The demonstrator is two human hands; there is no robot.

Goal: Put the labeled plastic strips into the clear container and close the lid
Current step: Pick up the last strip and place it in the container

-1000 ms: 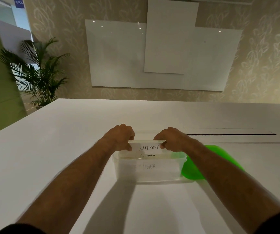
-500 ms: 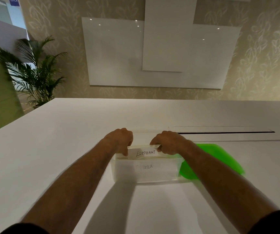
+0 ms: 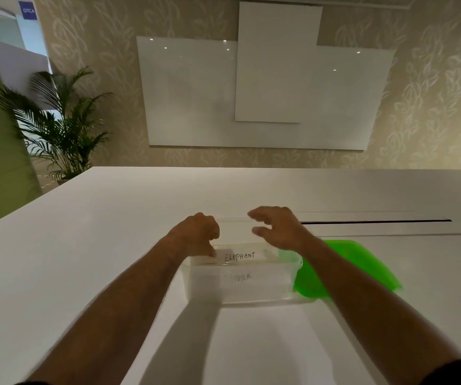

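A clear plastic container stands on the white table in front of me. Inside it near the top lies a white strip labeled ELEPHANT; lower down another strip shows faintly through the wall. My left hand is curled over the container's left rim, its fingertips pinching the left end of the ELEPHANT strip. Above the container's right half hovers my right hand, fingers spread and holding nothing. The green lid lies flat on the table just right of the container, partly hidden by my right forearm.
The white table stretches wide on all sides. A dark cable slot runs across it behind the lid. A potted palm stands beyond the table's far left corner; whiteboards hang on the far wall.
The ELEPHANT strip has gone down into the container. My right hand let go of its right end, lifted and opened; my left hand still holds the left end.
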